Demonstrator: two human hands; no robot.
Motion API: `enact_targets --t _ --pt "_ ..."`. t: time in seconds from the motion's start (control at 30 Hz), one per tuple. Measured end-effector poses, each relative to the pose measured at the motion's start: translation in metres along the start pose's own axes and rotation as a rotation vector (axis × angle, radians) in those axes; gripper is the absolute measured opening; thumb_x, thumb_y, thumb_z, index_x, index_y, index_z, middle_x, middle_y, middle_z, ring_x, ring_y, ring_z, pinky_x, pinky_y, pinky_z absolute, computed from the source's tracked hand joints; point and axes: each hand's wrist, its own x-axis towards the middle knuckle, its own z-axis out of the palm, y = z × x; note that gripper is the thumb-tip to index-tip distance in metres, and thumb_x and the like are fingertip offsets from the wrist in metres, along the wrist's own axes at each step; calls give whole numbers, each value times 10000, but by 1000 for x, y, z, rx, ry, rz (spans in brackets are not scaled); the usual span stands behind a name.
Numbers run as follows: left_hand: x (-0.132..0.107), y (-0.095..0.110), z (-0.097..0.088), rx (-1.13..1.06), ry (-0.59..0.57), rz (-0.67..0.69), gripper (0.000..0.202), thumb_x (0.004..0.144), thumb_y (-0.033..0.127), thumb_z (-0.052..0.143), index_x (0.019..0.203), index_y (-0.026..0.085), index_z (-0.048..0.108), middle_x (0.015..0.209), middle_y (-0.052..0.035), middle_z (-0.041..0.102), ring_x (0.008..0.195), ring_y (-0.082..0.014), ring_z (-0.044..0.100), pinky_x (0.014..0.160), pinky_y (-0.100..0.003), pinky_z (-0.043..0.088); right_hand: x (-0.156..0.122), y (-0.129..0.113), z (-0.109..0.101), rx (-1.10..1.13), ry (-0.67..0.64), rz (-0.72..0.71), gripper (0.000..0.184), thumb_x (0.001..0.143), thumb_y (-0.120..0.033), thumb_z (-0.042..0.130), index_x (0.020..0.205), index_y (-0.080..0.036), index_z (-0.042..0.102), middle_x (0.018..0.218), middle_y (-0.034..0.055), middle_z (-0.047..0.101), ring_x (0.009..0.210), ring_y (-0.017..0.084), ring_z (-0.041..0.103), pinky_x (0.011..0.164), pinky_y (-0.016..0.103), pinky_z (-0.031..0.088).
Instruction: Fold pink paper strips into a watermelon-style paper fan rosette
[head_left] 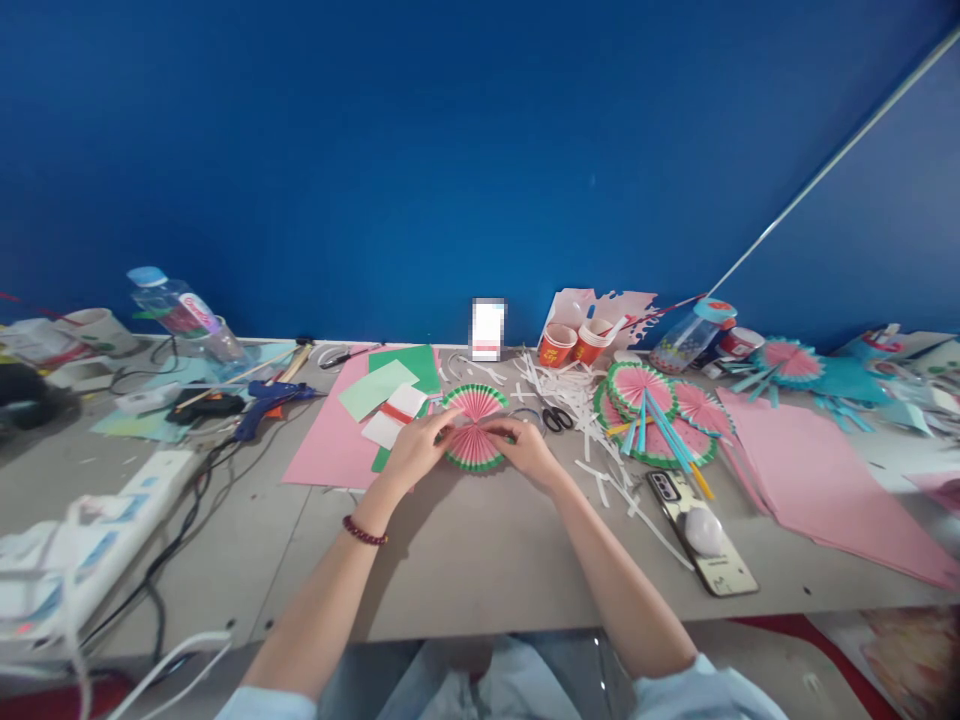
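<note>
A round pleated paper fan [474, 446], pink with a green and white rim, is spread out over the table in front of me. My left hand [421, 446] grips its left side, fingers curled at the folds. On the opposite side my right hand [526, 452] pinches the fan near its middle. Gaps show at the fan's left and right, where my fingers are. Black-handled scissors [557, 419] lie just beyond my right hand. White and red paper pieces [395, 416] rest beside my left hand, on top of pink and green sheets.
At left are a blue glue gun [264, 403], a power strip [112, 530] with cables, and a bottle [176, 305]. White paper strips [577, 390], red paper cups [559, 345], finished watermelon fans [645, 400], a phone [703, 535] and pink sheets [832, 480] occupy the right.
</note>
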Motion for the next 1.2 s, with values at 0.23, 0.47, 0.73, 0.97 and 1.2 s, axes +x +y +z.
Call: enact_targets --t 0.23,0.47,0.73,0.97,1.2 --pt "-1 -7 7 189 -28 -1 383 911 268 450 1279 200 530 1140 -97 660 1032 -235 621 822 -331 517 3 9 -1 -44 9 -52 215 811 -292 573 943 -205 719 973 61 710 896 197 638 821 319 482" --pt "0 -4 6 188 -246 -80 361 899 234 447 1240 212 566 1109 -82 674 934 -214 647 763 -287 510 2 9 0 -53 1 -24 263 801 -264 575 1028 -194 688 963 61 716 858 189 659 791 306 494" --pt "1 -6 8 94 -144 39 263 886 256 492 1091 201 648 1042 -88 620 985 -231 585 865 -359 496 0 8 -5 -86 -95 34 256 785 -200 549 987 -174 703 929 61 719 825 183 651 761 293 485" --pt "1 -12 11 26 -127 103 267 855 169 519 1084 232 641 1058 -66 595 967 -214 571 928 -408 465 -2 2 -3 -510 -141 -69 367 774 -63 476 1043 -213 676 990 52 700 869 172 628 791 269 448" --pt "1 -13 11 24 -152 76 248 868 222 532 1090 220 643 1078 -78 618 991 -224 571 892 -387 468 -2 -2 2 -904 -70 -186 404 798 -96 508 1187 -184 571 1184 116 587 1095 231 506 932 349 380"
